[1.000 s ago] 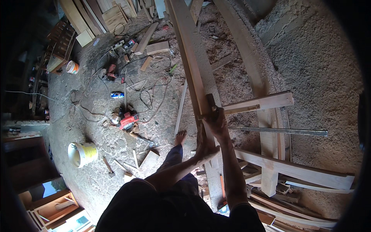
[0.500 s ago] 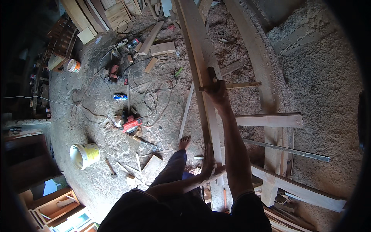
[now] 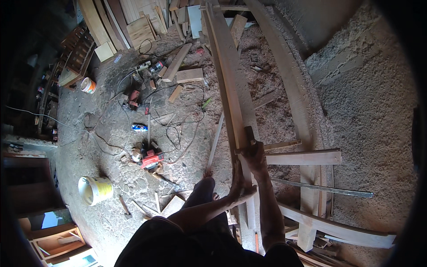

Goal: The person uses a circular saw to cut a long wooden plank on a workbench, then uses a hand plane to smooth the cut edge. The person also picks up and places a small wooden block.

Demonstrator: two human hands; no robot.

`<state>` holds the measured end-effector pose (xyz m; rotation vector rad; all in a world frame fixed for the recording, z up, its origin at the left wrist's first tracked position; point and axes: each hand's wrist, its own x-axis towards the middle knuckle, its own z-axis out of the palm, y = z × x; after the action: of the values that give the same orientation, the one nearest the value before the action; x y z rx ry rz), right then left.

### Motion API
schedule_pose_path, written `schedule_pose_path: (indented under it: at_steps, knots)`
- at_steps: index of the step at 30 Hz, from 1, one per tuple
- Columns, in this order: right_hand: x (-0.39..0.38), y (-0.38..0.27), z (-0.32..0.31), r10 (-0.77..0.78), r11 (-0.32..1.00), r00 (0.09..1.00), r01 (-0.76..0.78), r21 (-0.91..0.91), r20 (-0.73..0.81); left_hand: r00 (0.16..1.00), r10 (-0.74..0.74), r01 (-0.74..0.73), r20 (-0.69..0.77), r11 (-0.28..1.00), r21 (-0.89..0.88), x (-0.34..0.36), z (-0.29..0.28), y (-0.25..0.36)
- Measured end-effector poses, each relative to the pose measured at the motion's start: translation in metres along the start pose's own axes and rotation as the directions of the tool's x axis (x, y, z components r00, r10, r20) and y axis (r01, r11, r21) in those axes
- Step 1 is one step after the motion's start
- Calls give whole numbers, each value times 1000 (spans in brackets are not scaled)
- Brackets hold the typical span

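A long wooden beam (image 3: 229, 84) runs away from my body up the middle of the view. My right hand (image 3: 254, 158) is closed round a wooden marking gauge, set across the beam. The thin stem (image 3: 284, 145) of the gauge sticks out to the right, and a dark wooden block (image 3: 250, 133) rises just beyond my knuckles. Nearer to me, my left hand (image 3: 240, 189) lies against the beam's left side, fingers stretched along it and thumb spread over the top. The two hands are close together. My right fingers partly hide the gauge.
Left on the floor are a red power tool (image 3: 152, 160), loose cables (image 3: 180, 140), a hammer (image 3: 125, 207) and a white bucket (image 3: 95, 190). Planks (image 3: 307, 157) and a metal bar (image 3: 329, 189) jut out at right. Boards (image 3: 133, 24) lean at the back.
My right hand has drawn the marking gauge toward me along the beam, close to my left hand. The left hand keeps its place on the beam. The view has shifted slightly.
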<state>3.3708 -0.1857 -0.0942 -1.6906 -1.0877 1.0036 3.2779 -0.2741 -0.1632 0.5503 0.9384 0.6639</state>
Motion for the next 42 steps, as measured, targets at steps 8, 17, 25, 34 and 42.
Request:
schedule_pose_path:
  at_steps: [8,17,25,34,42]
  knots:
    - [193,-29,53,-61,997,998,60,-44,-20,987,-1,-29,158,981,192,-6,-28,20]
    - [324,-65,86,-51,997,998,52,54,-28,851,512,-460,118,618,637,146,-38,150]
    - [244,-69,63,72,988,997,-72,-137,-4,915,397,-349,73,689,635,208,-39,221]
    - [341,-60,90,18,1000,1000,-18,21,10,993,96,-94,-71,995,26,197,-37,224]
    - [486,-101,130,-38,996,998,33,-87,-50,987,159,-159,16,966,202,193,-46,209]
